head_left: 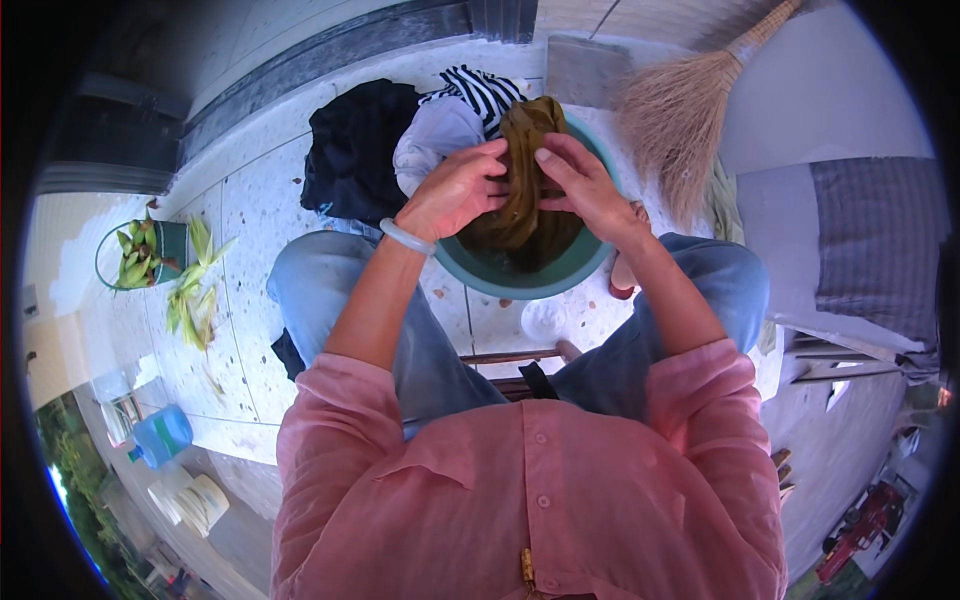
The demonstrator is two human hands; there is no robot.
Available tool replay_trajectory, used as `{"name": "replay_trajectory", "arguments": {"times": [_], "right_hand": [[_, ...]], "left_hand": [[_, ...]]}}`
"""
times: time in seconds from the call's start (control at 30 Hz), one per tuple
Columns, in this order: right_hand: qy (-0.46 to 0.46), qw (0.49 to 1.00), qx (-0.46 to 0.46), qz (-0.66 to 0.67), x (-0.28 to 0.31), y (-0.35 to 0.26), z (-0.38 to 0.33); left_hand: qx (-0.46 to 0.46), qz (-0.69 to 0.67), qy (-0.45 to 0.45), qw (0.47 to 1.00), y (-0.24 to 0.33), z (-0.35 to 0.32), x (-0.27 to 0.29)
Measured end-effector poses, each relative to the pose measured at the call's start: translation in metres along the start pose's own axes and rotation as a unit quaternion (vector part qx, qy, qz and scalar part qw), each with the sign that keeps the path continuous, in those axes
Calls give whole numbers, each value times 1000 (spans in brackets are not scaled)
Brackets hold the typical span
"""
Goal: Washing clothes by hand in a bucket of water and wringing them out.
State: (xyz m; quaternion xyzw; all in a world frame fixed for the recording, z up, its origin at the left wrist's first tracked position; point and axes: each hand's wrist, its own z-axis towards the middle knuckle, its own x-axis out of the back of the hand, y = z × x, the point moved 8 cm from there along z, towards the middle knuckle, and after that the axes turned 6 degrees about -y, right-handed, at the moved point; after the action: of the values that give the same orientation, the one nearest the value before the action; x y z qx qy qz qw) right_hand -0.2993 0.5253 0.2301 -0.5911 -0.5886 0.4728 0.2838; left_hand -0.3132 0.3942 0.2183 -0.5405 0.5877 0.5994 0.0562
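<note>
An olive-brown wet cloth [522, 190] is gripped by both hands above a green plastic basin [500, 283]. The left hand [458, 190] is closed around the cloth's left side, fingers curled into the fabric, and a pale jade-coloured bangle [406, 236] is worn on its wrist. The right hand [585, 185] is clamped on the cloth's right side, fingers bent over the top of the bunched fabric. The cloth is held in a twisted bundle whose lower part hangs down into the basin, which is set on the speckled floor [250, 300] between the person's knees. Just behind the basin, a pile of laundry is seen: a black garment [355, 145], a pale lilac piece [435, 135] and a black-and-white striped one [485, 90]. A straw broom [675, 125] is leaned to the right of the basin. Well apart on the left, corn husks [195, 290] lie on the floor beside a green bucket [150, 255], and a blue water bottle [160, 437] stands nearer the lower left.
</note>
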Motion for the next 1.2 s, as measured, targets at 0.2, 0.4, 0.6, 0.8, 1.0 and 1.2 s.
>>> {"name": "replay_trajectory", "arguments": {"times": [0.2, 0.4, 0.6, 0.8, 1.0, 1.2], "right_hand": [[-7, 993, 78, -85, 0, -4, 4], [27, 998, 51, 4, 19, 12, 14], [130, 843, 104, -512, 42, -2, 3], [38, 848, 371, -378, -27, -64, -20], [-84, 933, 225, -267, -21, -47, 6], [-128, 956, 235, -118, -17, -68, 1]], "left_hand": [[-52, 114, 15, 992, 4, -2, -11], [-92, -26, 178, 979, 10, -8, 27], [-281, 115, 261, 916, 45, -27, 36], [-313, 289, 136, 895, 54, -25, -31], [-302, 287, 77, 906, 53, -16, -30], [-110, 518, 82, 844, 23, -8, -19]]}}
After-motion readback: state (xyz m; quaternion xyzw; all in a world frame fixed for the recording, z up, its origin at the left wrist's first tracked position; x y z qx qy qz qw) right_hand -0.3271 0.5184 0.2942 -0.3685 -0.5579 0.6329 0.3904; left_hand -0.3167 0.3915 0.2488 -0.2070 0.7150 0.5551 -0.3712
